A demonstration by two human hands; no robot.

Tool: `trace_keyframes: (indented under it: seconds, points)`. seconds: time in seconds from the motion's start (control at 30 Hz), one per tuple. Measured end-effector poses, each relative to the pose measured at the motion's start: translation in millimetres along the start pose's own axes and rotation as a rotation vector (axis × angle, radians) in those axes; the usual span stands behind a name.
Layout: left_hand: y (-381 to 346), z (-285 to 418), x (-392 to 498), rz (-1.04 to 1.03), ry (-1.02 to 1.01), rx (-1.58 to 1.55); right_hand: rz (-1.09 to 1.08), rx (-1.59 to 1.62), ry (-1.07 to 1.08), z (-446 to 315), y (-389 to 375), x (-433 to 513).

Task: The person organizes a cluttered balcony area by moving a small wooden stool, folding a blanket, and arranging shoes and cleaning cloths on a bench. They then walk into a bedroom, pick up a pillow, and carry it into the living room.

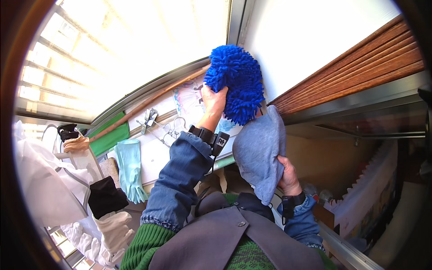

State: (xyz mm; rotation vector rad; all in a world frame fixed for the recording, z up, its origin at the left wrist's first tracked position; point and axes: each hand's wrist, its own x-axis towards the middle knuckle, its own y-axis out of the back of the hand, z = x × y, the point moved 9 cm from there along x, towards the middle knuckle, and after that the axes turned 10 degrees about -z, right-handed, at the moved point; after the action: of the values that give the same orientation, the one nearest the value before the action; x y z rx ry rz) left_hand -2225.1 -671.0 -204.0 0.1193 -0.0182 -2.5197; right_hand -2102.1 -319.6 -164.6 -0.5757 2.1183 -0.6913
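My left hand (215,98) grips a bright blue chenille microfibre duster or mop head (238,82), raised near the window corner. The blue pile hides part of its fingers. Lower and to the right, my right hand (289,176) pinches the edge of a grey-blue cloth item (260,152), curved like a cap or cover. The top of this cloth lies just below the blue pile in view; whether they touch I cannot tell. Under my left forearm, metal clips on a wire hanger (148,119) and a printed sheet (189,98) rest on the white ledge.
Light teal rubber gloves (130,165) hang over the ledge's front. A wooden pole (152,99) lies along the window, across a green cloth (113,135). White gloves (113,229), a black cloth (106,197) and white fabric (47,182) hang at left. Brown slatted panels (357,71) stand at right.
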Motion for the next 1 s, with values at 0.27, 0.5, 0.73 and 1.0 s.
trace_keyframes:
  seconds: [0.27,0.5,0.73,1.0]
  points:
    - [1,11,-7,0.192,-0.033,0.242,-0.043,-0.078,0.006,-3,-12,2]
    - [65,32,-42,0.109,0.098,-0.021,-0.120,-0.335,0.085,-47,-68,4]
    - [95,68,-69,0.073,0.031,-0.189,-0.092,-0.806,0.619,-153,-192,-10]
    - [94,69,-81,0.056,0.065,-0.188,0.442,-2.057,0.640,-144,-241,150]
